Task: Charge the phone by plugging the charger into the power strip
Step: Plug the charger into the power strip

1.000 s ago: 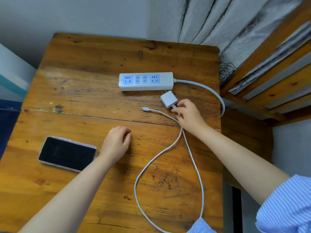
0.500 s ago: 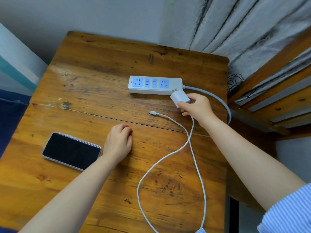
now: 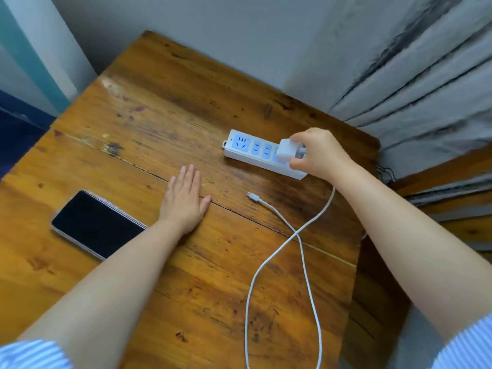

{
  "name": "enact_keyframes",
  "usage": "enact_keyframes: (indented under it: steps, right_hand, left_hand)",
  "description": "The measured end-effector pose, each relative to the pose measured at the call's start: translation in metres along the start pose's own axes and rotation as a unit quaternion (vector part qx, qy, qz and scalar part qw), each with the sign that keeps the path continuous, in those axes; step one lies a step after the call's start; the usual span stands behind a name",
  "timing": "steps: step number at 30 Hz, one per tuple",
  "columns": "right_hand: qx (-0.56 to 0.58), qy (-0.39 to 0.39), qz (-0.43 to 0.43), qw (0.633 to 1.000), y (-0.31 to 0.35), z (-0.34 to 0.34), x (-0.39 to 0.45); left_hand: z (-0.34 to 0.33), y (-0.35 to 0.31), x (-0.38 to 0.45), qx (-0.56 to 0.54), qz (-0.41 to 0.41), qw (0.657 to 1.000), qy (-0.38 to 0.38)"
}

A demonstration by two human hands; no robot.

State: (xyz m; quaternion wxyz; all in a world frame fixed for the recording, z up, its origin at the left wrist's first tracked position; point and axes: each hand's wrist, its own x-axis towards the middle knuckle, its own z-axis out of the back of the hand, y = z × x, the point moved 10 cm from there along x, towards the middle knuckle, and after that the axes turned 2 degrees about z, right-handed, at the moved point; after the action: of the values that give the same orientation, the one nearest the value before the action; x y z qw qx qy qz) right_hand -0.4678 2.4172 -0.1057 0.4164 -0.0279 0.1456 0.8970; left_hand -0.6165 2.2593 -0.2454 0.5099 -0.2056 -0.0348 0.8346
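A white power strip (image 3: 254, 153) with blue sockets lies at the far right of the wooden table (image 3: 159, 123). My right hand (image 3: 318, 153) grips the white charger (image 3: 286, 150) and holds it on the strip's rightmost socket; its prongs are hidden. The white cable (image 3: 303, 251) runs from the charger in a loop toward me, and its free plug end (image 3: 253, 196) rests on the wood. My left hand (image 3: 183, 201) lies flat on the table, fingers together, holding nothing. The black phone (image 3: 97, 223) lies screen up just left of that hand.
A grey wall stands behind the table. Grey fabric (image 3: 415, 75) and wooden slats (image 3: 452, 187) lie close to the table's right edge. The table's right edge drops off just past my right forearm.
My right hand has lifted the charger from beside the strip onto its rightmost socket. My left hand has uncurled and now lies flat. The view has swung to the left.
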Motion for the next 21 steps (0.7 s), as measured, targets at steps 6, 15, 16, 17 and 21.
enact_keyframes:
  steps: [6, 15, 16, 17, 21]
  right_hand:
    - [-0.067, 0.085, 0.012, 0.994, 0.015, -0.021, 0.023]
    - [-0.14, 0.164, 0.004, 0.976, 0.03, -0.029, 0.046]
    - [-0.144, 0.17, 0.006, 0.975, 0.033, -0.031, 0.048]
    - [-0.146, 0.175, 0.007, 0.974, 0.034, -0.032, 0.05]
    - [-0.137, 0.187, 0.017, 0.973, 0.04, -0.036, 0.054]
  left_hand:
    - [-0.002, 0.001, -0.002, -0.01, -0.008, 0.999, -0.042]
    - [-0.004, 0.006, 0.0, -0.01, -0.008, 0.998, -0.057]
    - [-0.004, 0.007, 0.0, -0.011, -0.008, 0.998, -0.059]
    - [-0.004, 0.006, 0.0, -0.011, -0.009, 0.998, -0.061]
    - [-0.005, 0.008, 0.001, -0.002, -0.002, 0.998, -0.061]
